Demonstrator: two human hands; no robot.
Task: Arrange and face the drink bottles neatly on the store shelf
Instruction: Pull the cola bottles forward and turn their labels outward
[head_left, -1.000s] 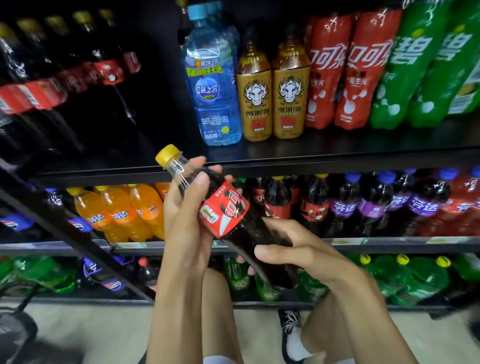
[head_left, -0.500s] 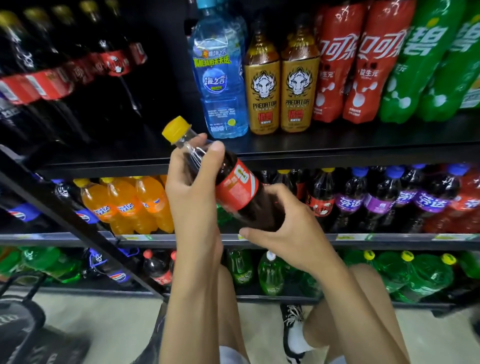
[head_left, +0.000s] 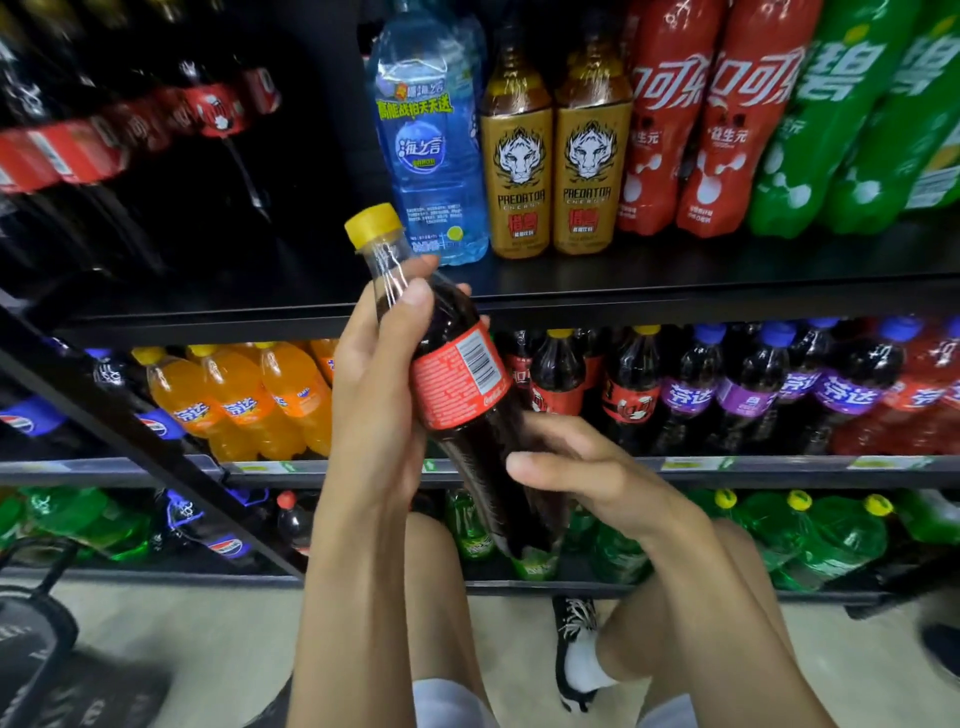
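One full cola bottle (head_left: 460, 387) hangs tilted before the store shelf (head_left: 701, 304), left grip (head_left: 374, 400) wrapped round its neck, right grip (head_left: 587, 470) curled about its lower body; likely weighty, firm and slick, it seems safest held at the waist.

cola btl (head_left: 457, 384) in both hands

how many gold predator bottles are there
2 gold Predator bottles, side by side on the upper shelf: one next to the blue water bottle, the other next to the red bottles. More may hide behind.
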